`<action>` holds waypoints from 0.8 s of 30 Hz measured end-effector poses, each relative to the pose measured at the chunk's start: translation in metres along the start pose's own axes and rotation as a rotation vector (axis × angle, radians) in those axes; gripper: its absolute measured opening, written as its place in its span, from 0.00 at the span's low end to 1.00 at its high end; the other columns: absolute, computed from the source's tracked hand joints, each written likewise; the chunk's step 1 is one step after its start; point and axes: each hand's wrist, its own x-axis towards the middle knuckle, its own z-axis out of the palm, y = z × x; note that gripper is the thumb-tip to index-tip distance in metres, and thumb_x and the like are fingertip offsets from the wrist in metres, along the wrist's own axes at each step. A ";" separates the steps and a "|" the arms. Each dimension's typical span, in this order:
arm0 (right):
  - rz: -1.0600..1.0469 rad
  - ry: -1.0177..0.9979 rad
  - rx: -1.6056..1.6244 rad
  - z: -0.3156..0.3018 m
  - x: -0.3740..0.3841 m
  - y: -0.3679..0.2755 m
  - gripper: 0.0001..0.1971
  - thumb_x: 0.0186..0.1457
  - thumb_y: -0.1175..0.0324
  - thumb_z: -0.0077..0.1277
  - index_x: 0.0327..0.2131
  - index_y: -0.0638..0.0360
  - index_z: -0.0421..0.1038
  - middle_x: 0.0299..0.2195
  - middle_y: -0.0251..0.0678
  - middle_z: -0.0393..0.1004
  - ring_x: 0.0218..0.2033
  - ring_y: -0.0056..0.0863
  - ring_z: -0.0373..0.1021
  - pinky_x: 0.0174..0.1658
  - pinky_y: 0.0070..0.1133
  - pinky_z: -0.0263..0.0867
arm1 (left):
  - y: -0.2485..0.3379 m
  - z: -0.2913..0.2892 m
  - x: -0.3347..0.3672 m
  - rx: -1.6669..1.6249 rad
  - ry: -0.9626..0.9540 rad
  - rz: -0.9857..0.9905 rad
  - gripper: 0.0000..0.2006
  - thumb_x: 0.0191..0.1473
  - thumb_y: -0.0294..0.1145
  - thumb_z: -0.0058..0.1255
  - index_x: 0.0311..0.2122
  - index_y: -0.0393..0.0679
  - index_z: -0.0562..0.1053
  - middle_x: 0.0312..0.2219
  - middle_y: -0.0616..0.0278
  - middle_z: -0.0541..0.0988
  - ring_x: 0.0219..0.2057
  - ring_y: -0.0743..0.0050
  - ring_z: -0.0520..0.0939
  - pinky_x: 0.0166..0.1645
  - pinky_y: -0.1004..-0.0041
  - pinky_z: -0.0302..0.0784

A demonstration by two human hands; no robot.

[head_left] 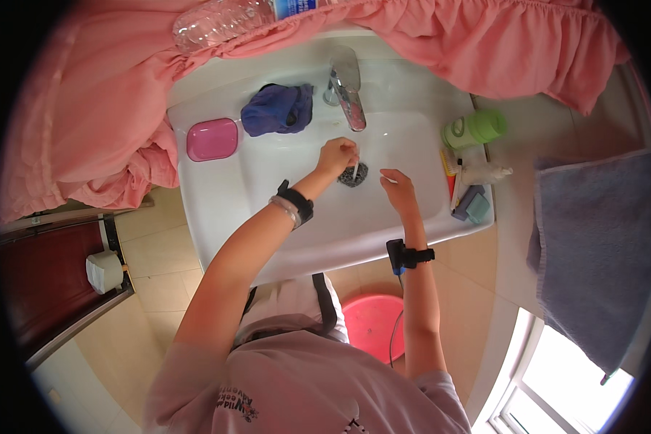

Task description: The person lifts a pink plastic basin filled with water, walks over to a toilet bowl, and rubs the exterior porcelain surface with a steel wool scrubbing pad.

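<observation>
A white washbasin [217,202] lies in front of me under a chrome tap [347,94]. Just below the spout is my left hand [338,156], its fingers closed together. A thin pale streak hangs from those fingertips; whether it is a handle or water I cannot tell. It reaches a dark grey, wiry-looking round thing [350,178] at the bottom of the bowl, perhaps a scouring pad or the drain cover. To the right, my right hand [401,194] hovers over the bowl with thumb and forefinger slightly apart, holding nothing visible. Black straps circle both wrists.
On the rim sit a pink soap dish [213,139], a bunched blue cloth [278,110], a green-capped bottle [476,129] and small brushes [454,181]. A pink curtain [477,43] drapes behind. A grey towel [593,253] hangs right; a pink basin [372,325] stands below.
</observation>
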 end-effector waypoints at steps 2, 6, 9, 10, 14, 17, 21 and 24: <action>0.021 0.030 0.015 -0.005 -0.002 0.010 0.13 0.47 0.67 0.50 0.38 0.60 0.72 0.34 0.39 0.75 0.35 0.30 0.72 0.40 0.22 0.66 | -0.001 0.011 0.015 0.020 0.009 0.009 0.06 0.46 0.22 0.47 0.21 0.31 0.69 0.20 0.56 0.76 0.22 0.75 0.79 0.26 0.80 0.76; 0.028 0.026 0.068 -0.010 -0.008 0.031 0.12 0.48 0.68 0.49 0.37 0.60 0.72 0.34 0.38 0.75 0.36 0.29 0.72 0.40 0.22 0.66 | 0.008 0.027 0.013 0.030 0.048 -0.016 0.08 0.47 0.24 0.49 0.21 0.30 0.72 0.19 0.56 0.77 0.20 0.75 0.79 0.25 0.80 0.76; -0.009 0.040 0.105 -0.007 -0.012 0.038 0.10 0.49 0.69 0.48 0.36 0.61 0.72 0.31 0.37 0.75 0.34 0.26 0.72 0.38 0.20 0.66 | 0.005 0.019 0.009 0.060 0.003 -0.038 0.07 0.47 0.25 0.49 0.24 0.30 0.73 0.21 0.56 0.78 0.19 0.76 0.79 0.25 0.81 0.76; -0.051 0.053 0.108 -0.006 -0.013 0.039 0.10 0.50 0.70 0.48 0.36 0.62 0.72 0.29 0.35 0.75 0.31 0.22 0.71 0.36 0.18 0.66 | 0.003 0.015 0.007 0.017 0.022 -0.001 0.08 0.47 0.26 0.50 0.25 0.30 0.73 0.21 0.57 0.78 0.20 0.75 0.79 0.25 0.81 0.75; -0.049 0.034 0.053 -0.016 -0.011 0.040 0.11 0.48 0.69 0.49 0.37 0.61 0.71 0.32 0.41 0.75 0.33 0.30 0.73 0.38 0.22 0.66 | -0.007 -0.013 -0.001 0.343 -0.128 0.126 0.04 0.43 0.22 0.50 0.27 0.35 0.73 0.21 0.56 0.76 0.24 0.71 0.78 0.29 0.77 0.73; -0.042 0.059 0.099 -0.022 -0.016 0.023 0.12 0.48 0.71 0.50 0.38 0.60 0.71 0.32 0.41 0.74 0.33 0.30 0.73 0.38 0.22 0.67 | 0.003 -0.035 -0.026 0.893 -0.138 0.314 0.06 0.40 0.17 0.46 0.25 0.39 0.72 0.20 0.58 0.73 0.25 0.66 0.76 0.30 0.77 0.70; -0.226 0.240 0.057 -0.015 -0.030 0.008 0.06 0.39 0.76 0.52 0.24 0.62 0.66 0.21 0.37 0.68 0.21 0.28 0.65 0.27 0.22 0.63 | 0.043 -0.048 -0.064 1.139 -0.056 0.422 0.10 0.34 0.14 0.42 0.24 0.41 0.69 0.23 0.57 0.69 0.27 0.58 0.73 0.32 0.74 0.69; -0.173 0.163 0.076 -0.007 -0.044 -0.001 0.07 0.35 0.79 0.50 0.20 0.62 0.61 0.17 0.37 0.63 0.18 0.28 0.60 0.24 0.23 0.59 | 0.039 -0.066 -0.088 1.169 -0.144 0.246 0.13 0.34 0.14 0.43 0.29 0.42 0.70 0.27 0.53 0.70 0.32 0.55 0.73 0.37 0.68 0.69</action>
